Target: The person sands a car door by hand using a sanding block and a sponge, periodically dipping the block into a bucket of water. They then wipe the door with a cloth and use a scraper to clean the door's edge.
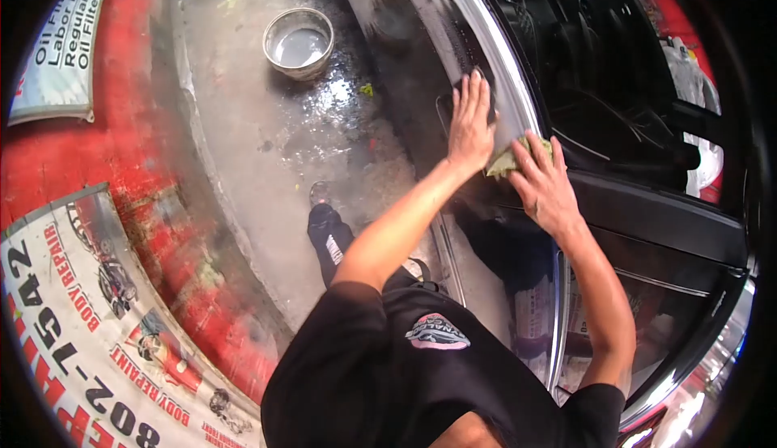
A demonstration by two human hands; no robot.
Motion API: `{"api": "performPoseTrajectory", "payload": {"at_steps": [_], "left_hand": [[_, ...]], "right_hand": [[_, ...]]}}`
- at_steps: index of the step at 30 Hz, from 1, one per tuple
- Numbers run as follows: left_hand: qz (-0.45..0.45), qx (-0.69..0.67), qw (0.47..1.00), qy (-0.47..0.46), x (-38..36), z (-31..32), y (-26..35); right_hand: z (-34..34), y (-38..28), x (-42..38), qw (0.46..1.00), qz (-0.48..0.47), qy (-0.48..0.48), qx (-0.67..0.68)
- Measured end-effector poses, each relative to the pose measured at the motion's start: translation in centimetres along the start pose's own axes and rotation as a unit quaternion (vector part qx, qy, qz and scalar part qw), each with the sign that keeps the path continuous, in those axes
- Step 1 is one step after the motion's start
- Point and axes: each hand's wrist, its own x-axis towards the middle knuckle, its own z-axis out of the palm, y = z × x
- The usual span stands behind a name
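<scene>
My left hand [472, 128] lies along the outside of a dark car door [421, 84], fingers stretched forward over a dark flat pad [491, 101] that shows at their edges; its exact kind I cannot tell. Close by on the right, my right hand [544, 181] presses a crumpled yellow-green cloth [503, 165] against the panel just below the window edge, fingers bent over it. Pale, cloudy streaks cover the panel around both hands. Much of the cloth and most of the pad are hidden under the fingers.
A bucket of greyish water [299, 43] stands on the wet concrete floor [243, 124] left of the car. The open window shows a dark car interior [599, 59]. Printed banners [105, 318] hang along the red wall [48, 165]. My foot [321, 193] is beside the car.
</scene>
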Motion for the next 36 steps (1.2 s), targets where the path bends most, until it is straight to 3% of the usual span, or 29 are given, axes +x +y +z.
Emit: {"api": "performPoseTrajectory", "payload": {"at_steps": [2,5,7,10,12,14,16,18,20,22,24,27,30,32,34,36], "left_hand": [[0.013,0.015,0.999,0.034,6.7,-1.0,-2.7],[-0.063,0.029,0.996,0.06,16.5,-3.3,-5.7],[-0.027,0.047,0.996,0.072,13.8,-2.0,-4.6],[0.05,0.028,0.998,0.029,1.0,0.7,0.0],[0.06,0.023,0.998,-0.002,0.0,-0.4,0.1],[0.089,0.015,0.996,-0.017,2.9,-1.5,-1.4],[0.032,0.02,0.997,0.066,10.9,-1.8,-3.6],[-0.024,0.042,0.997,0.061,16.3,-2.9,-4.5],[0.01,0.033,0.996,0.08,12.9,-1.8,-3.6],[0.076,0.044,0.995,0.037,4.0,-0.3,-1.1],[0.052,-0.039,0.997,-0.031,-2.4,-1.0,1.3],[0.123,0.029,0.992,-0.009,2.6,-1.5,-1.8],[0.001,0.011,0.999,0.05,12.2,-2.1,-3.0],[0.005,0.007,0.996,0.084,11.8,-1.5,-2.0],[0.059,0.024,0.996,0.059,4.8,-0.5,-0.5],[0.087,-0.057,0.995,0.006,-3.3,-1.3,2.3]], "right_hand": [[-0.3,-0.4,0.0,1.0,0.008,-0.024,-0.012],[-0.3,-0.1,1.7,1.0,-0.003,0.017,-0.001],[0.0,-0.1,1.3,1.0,-0.001,0.028,0.012],[0.0,0.1,1.8,0.999,0.0,0.041,0.029],[0.3,0.1,1.8,0.999,0.002,0.027,0.032],[0.7,-0.1,2.3,0.998,0.031,0.043,0.043],[1.1,-0.2,2.8,0.997,0.032,0.057,0.035],[1.1,-0.2,2.2,0.998,0.031,0.058,0.023],[1.2,-0.2,2.3,0.996,0.03,0.07,0.037],[1.2,0.0,2.5,0.996,0.029,0.073,0.046],[1.1,0.1,2.1,0.998,0.02,0.046,0.032],[1.1,-0.1,2.5,0.997,0.046,0.04,0.038],[1.3,-0.2,2.3,0.996,0.035,0.072,0.04],[1.0,-0.3,2.0,0.996,0.028,0.067,0.044],[1.4,0.2,2.1,0.997,0.016,0.068,0.032],[1.4,0.1,2.0,0.997,0.012,0.065,0.046]]}}
